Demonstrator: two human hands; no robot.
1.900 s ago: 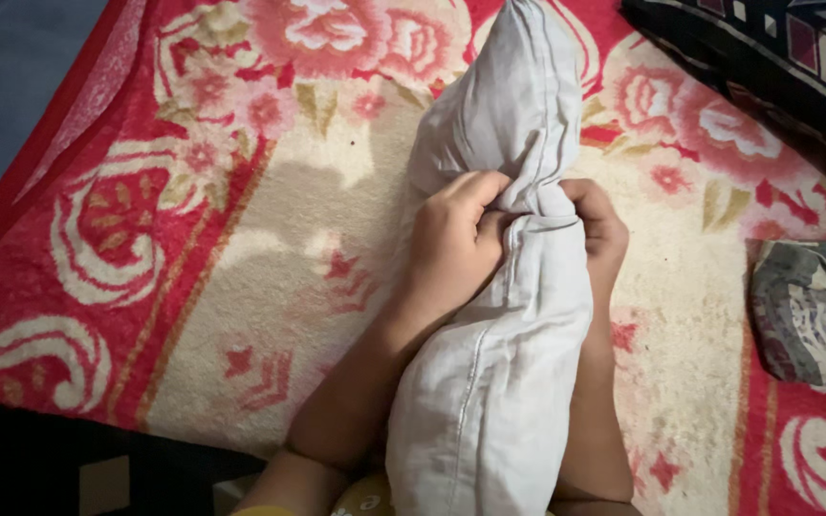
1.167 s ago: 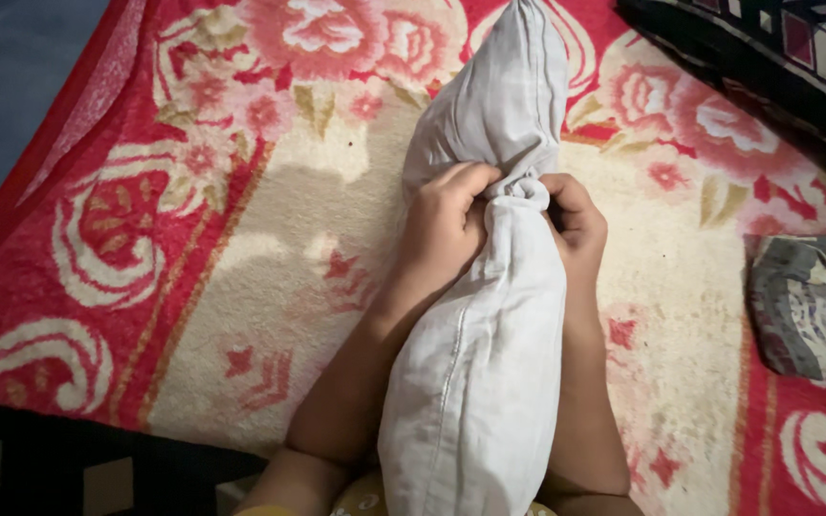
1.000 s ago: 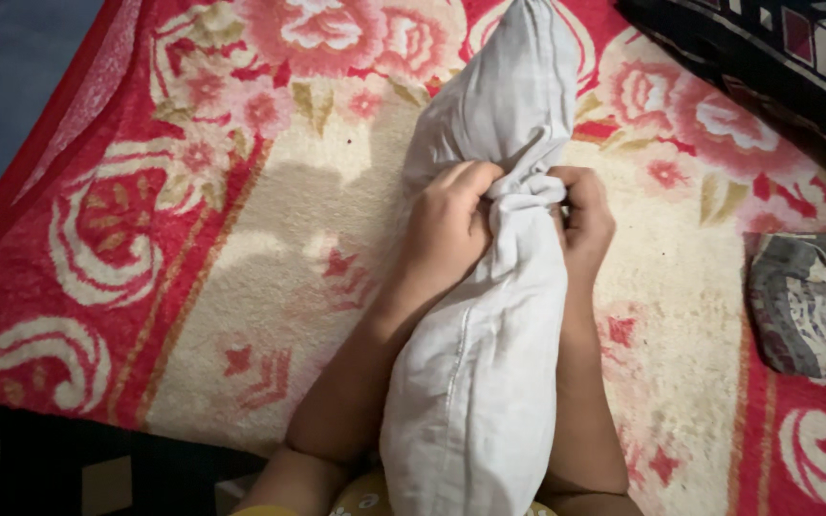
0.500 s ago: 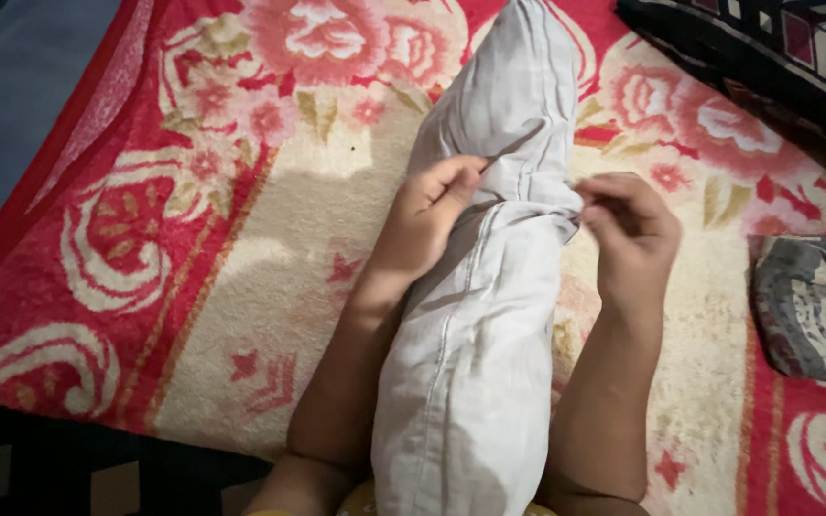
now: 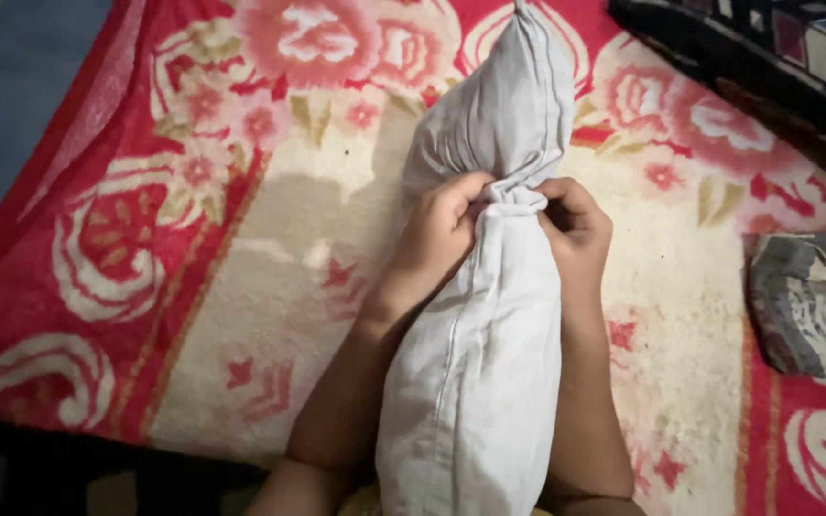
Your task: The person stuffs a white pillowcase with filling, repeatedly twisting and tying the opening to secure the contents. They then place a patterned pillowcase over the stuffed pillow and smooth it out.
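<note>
Red and cream floral blanket (image 5: 270, 277) covers the bed under the work, with a dark patterned cloth (image 5: 767, 67) at the upper right and a folded grey patterned fabric (image 5: 810, 306) at the right edge. On the blanket stands a long pale grey pillow (image 5: 475, 382), reaching from the person's lap away toward the flowers. The left hand (image 5: 432, 244) and the right hand (image 5: 576, 229) squeeze it at one narrow place, fingers closed tightly around the bunched cloth, so the pillow makes a waist there. It seems light and very soft, easy to compress and not slippery; I judge the gathered cloth at the seam is the good place to hold. Half a second ago the right hand was off the pillow, to the right; now it grips again and the waist is tighter.
</note>
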